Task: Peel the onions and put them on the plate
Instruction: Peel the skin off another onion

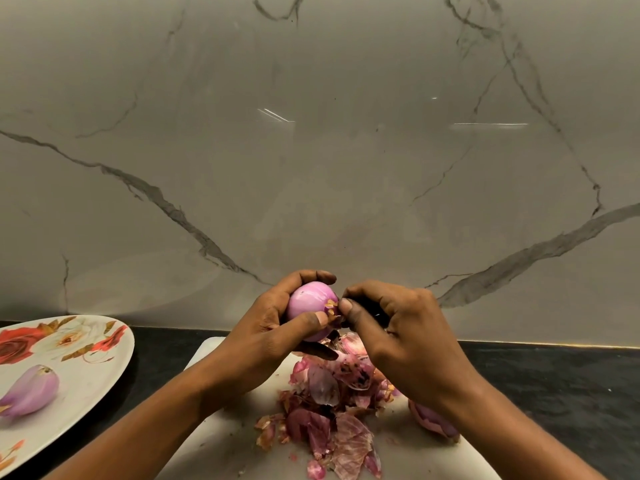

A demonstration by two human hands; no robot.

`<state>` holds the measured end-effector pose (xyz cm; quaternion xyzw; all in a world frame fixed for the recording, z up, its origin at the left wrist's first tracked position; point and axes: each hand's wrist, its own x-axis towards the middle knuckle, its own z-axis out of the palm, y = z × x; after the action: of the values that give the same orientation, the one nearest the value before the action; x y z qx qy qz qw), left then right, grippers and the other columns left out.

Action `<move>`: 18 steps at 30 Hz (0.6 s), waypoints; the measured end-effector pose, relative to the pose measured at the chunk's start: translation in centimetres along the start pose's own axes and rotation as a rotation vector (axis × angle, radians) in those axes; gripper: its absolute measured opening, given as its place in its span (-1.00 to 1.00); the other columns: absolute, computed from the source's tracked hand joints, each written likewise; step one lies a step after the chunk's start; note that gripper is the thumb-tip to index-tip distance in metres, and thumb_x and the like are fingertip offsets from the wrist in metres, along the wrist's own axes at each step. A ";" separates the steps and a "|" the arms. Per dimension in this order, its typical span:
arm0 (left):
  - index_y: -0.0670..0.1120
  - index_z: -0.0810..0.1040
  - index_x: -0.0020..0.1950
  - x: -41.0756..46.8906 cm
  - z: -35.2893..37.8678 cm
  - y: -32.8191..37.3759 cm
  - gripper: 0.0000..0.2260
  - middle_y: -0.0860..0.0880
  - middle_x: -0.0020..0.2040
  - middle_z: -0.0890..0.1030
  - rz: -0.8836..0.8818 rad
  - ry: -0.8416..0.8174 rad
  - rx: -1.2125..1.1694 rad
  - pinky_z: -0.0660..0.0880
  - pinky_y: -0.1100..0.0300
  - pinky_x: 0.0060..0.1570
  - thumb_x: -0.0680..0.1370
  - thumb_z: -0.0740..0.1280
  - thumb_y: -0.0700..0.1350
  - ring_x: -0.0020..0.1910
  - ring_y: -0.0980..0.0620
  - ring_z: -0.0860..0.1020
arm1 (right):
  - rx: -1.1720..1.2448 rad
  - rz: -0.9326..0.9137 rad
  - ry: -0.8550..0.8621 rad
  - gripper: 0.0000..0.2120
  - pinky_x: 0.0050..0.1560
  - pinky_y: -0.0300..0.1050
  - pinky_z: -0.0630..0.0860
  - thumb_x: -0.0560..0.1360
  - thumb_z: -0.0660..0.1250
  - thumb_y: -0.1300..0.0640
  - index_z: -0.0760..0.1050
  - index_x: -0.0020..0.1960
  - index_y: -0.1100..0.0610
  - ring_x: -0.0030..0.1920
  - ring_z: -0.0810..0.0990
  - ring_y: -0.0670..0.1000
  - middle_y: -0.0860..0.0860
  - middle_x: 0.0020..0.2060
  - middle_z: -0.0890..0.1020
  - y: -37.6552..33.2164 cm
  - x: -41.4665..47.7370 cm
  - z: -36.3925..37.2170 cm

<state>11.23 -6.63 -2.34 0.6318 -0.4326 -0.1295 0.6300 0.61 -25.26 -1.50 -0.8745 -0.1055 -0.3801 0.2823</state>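
My left hand (277, 336) grips a mostly peeled pink onion (308, 303) above the white cutting board (221, 441), fingers curled over its top and thumb across its front. My right hand (398, 336) meets the onion's right end, where dry brown skin flakes cling. Its fingers curl round a black handle (367, 308), apparently a small knife; the blade is hidden. A floral plate (86, 372) at the left holds one peeled onion (31, 393).
A heap of purple onion skins (332, 417) covers the middle of the board. An onion still in its skin (433, 422) lies at the board's right edge under my right wrist. The black counter (554, 386) runs along a marbled wall.
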 end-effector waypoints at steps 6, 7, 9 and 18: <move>0.04 0.54 0.39 0.2 -0.1 -0.2 -0.61 -0.17 0.23 0.62 -0.028 0.011 -0.031 0.70 -0.17 0.04 0.55 0.39 -0.09 0.12 -0.26 0.70 | -0.039 -0.045 0.048 -0.94 -0.10 -0.29 0.63 0.60 0.45 0.11 0.69 0.05 0.02 -0.09 0.68 -0.20 -0.18 -0.14 0.72 -0.3 -0.1 -0.1; 0.04 0.54 0.38 0.3 -0.1 -0.2 -0.62 -0.17 0.24 0.61 -0.035 0.012 -0.038 0.70 -0.19 0.05 0.55 0.39 -0.07 0.13 -0.26 0.70 | -0.055 -0.064 0.056 -0.93 -0.08 -0.32 0.63 0.60 0.46 0.10 0.70 0.05 0.03 -0.09 0.68 -0.22 -0.18 -0.13 0.72 -0.4 -0.1 -0.1; 0.03 0.54 0.38 0.3 -0.1 -0.2 -0.62 -0.17 0.26 0.60 -0.040 0.011 -0.052 0.69 -0.20 0.05 0.55 0.38 -0.04 0.14 -0.26 0.69 | -0.053 -0.102 0.063 -0.90 -0.03 -0.34 0.64 0.60 0.46 0.09 0.70 0.09 0.04 -0.05 0.69 -0.24 -0.16 -0.08 0.73 -0.5 -0.1 -0.3; 0.03 0.51 0.41 0.2 -0.1 0.0 -0.62 -0.04 0.15 0.67 -0.033 -0.004 -0.042 0.71 -0.08 0.01 0.58 0.35 -0.04 0.10 -0.22 0.71 | -0.043 -0.228 0.042 -0.78 0.04 -0.21 0.68 0.60 0.44 0.09 0.72 0.22 0.09 0.08 0.72 -0.16 -0.06 0.09 0.76 0.1 0.1 -0.1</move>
<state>11.45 -6.68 -2.27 0.6252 -0.4207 -0.1503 0.6400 0.69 -25.40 -1.43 -0.8545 -0.1903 -0.4303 0.2203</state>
